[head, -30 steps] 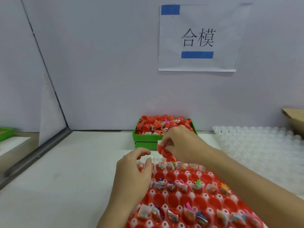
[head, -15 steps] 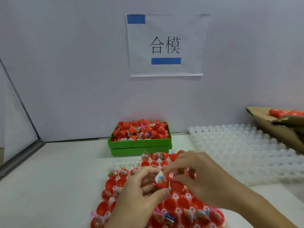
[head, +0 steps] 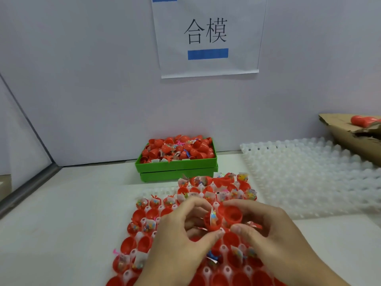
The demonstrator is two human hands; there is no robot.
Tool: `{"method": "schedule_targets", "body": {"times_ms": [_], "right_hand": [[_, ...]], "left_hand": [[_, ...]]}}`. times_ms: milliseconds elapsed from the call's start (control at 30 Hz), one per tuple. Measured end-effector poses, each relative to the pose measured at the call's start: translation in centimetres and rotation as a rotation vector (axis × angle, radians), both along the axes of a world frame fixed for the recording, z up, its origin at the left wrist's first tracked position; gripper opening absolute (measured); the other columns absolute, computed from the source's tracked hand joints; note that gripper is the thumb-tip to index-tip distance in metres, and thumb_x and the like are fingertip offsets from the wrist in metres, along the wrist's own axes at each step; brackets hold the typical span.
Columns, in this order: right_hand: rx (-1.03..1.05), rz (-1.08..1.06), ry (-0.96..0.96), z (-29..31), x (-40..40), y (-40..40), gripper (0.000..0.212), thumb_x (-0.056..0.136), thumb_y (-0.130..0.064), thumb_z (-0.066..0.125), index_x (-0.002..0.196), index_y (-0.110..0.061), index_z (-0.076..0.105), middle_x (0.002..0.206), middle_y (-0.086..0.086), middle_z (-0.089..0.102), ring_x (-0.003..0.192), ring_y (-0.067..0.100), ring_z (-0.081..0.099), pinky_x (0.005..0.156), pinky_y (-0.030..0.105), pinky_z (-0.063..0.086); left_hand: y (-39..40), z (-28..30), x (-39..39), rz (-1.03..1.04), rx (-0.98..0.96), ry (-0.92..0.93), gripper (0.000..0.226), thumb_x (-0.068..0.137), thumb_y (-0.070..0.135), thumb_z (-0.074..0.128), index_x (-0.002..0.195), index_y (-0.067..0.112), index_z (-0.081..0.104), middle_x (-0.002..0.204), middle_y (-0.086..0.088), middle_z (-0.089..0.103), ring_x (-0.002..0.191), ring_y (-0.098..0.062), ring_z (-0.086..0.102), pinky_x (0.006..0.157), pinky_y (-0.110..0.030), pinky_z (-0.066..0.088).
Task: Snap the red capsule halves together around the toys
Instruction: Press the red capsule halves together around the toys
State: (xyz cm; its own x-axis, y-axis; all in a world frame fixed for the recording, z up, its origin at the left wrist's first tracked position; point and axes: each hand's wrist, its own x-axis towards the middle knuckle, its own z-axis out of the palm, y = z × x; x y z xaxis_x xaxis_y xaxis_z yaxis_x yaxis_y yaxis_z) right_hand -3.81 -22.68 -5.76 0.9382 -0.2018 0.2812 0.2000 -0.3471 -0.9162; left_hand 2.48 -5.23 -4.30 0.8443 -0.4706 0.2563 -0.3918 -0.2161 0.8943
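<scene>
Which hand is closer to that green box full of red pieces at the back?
Left, though only slightly. The left hand sits almost straight in front of the green box; the right hand is just as far forward but off to the box's right.

At your twelve o'clock a paper sign (head: 208, 36) hangs on the wall (two characters, blue bar beneath); at two o'clock, torn cardboard (head: 350, 137) beside an empty white tray (head: 309, 174).

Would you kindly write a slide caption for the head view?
Left hand holds a toy-filled red half; right hand brings the empty cap beside it.
</scene>
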Motion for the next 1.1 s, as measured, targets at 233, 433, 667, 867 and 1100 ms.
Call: {"method": "schedule_targets", "body": {"times_ms": [233, 433, 667, 867, 1100], "right_hand": [[-0.282, -0.04, -0.277, 0.12, -0.6, -0.07, 0.047, 0.083, -0.014, 0.073, 0.12, -0.042, 0.067, 0.114, -0.023, 0.066, 0.106, 0.001, 0.064, 0.078, 0.013, 0.051], [-0.383, 0.0, -0.369, 0.02, -0.81, -0.18, 0.045, 0.088, -0.015, 0.066, 0.128, -0.036, 0.06, 0.114, -0.015, 0.067, 0.095, 0.013, 0.067, 0.069, 0.022, 0.054], [-0.522, 0.03, -0.383, -0.14, -0.62, -0.51, 0.025, 0.097, -0.021, 0.053, 0.117, -0.032, 0.064, 0.106, -0.014, 0.057, 0.095, 0.01, 0.062, 0.076, 0.015, 0.046], [-0.488, 0.022, -0.389, 0.03, -0.64, -0.45, 0.018, 0.097, -0.023, 0.053, 0.11, -0.031, 0.063, 0.104, -0.019, 0.059, 0.095, 0.009, 0.063, 0.075, 0.012, 0.044], [-0.482, 0.017, -0.383, -0.02, -0.69, -0.5, 0.018, 0.097, -0.024, 0.052, 0.111, -0.032, 0.061, 0.104, -0.021, 0.058, 0.095, 0.008, 0.062, 0.075, 0.011, 0.043]], "left_hand": [[-0.13, -0.05, -0.34, -0.031, -0.013, -0.087, 0.046, 0.072, 0.001, 0.084, 0.091, 0.037, 0.065, 0.085, 0.011, 0.072, 0.078, -0.004, 0.071, 0.069, -0.011, 0.053], [-0.07, -0.13, -0.41, -0.037, -0.035, -0.112, 0.048, 0.068, 0.002, 0.087, 0.094, 0.036, 0.063, 0.083, 0.008, 0.074, 0.079, -0.006, 0.072, 0.07, -0.011, 0.054], [0.07, -0.1, -0.44, -0.066, -0.072, -0.158, 0.051, 0.07, 0.01, 0.087, 0.102, 0.039, 0.06, 0.085, 0.004, 0.073, 0.08, -0.01, 0.073, 0.074, -0.015, 0.057], [0.08, -0.18, -0.35, -0.095, -0.095, -0.196, 0.045, 0.075, 0.004, 0.083, 0.099, 0.035, 0.059, 0.086, 0.003, 0.074, 0.081, -0.012, 0.074, 0.076, -0.017, 0.057], [0.14, -0.19, -0.38, -0.103, -0.034, -0.32, 0.042, 0.079, 0.004, 0.078, 0.102, 0.037, 0.065, 0.098, 0.015, 0.068, 0.086, -0.007, 0.069, 0.073, -0.016, 0.057]]}}
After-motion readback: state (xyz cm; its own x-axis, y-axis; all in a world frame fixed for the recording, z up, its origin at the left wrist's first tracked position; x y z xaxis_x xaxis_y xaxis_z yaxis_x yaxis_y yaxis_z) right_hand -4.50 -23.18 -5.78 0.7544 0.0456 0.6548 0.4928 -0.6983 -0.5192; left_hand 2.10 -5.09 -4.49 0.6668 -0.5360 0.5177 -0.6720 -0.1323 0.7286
